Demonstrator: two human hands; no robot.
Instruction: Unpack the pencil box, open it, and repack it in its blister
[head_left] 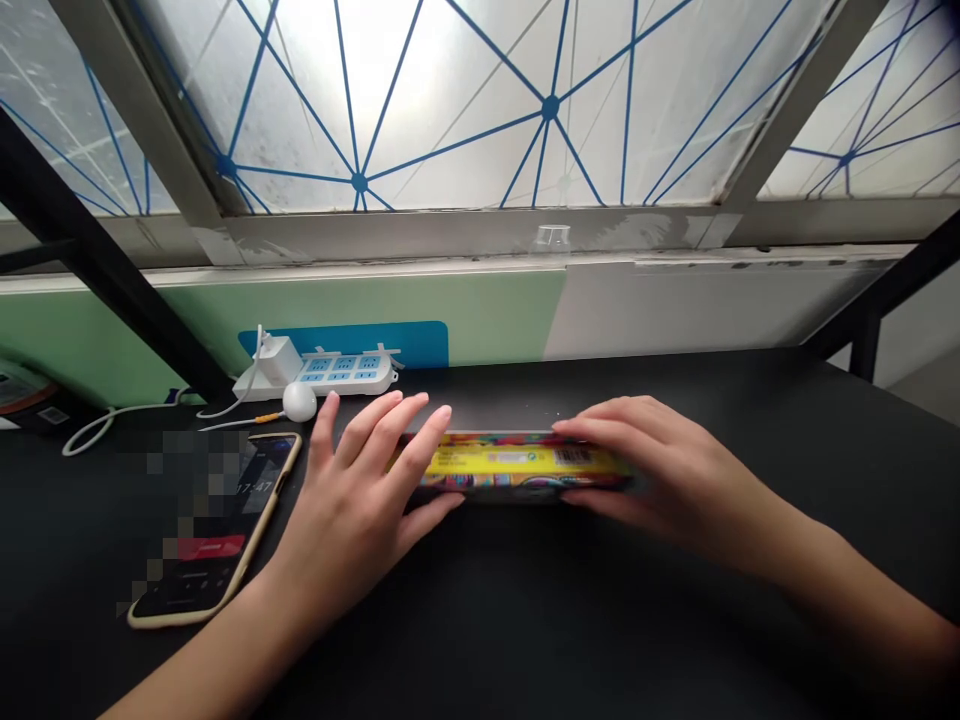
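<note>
A flat yellow box [517, 463] with colourful print and a barcode lies on the black table [525, 620], its long side facing me. My left hand [367, 490] rests on the box's left end, fingers stretched out and spread, thumb against the near edge. My right hand [652, 470] grips the right end, fingers over the far edge and thumb on the near side.
A smartphone [214, 530] with a lit screen lies left of my left hand. Behind it sit a white power strip [330, 372] with a plugged charger, a small white round object [299, 401] and a cable [112, 420]. Black frame bars rise at both sides before a window.
</note>
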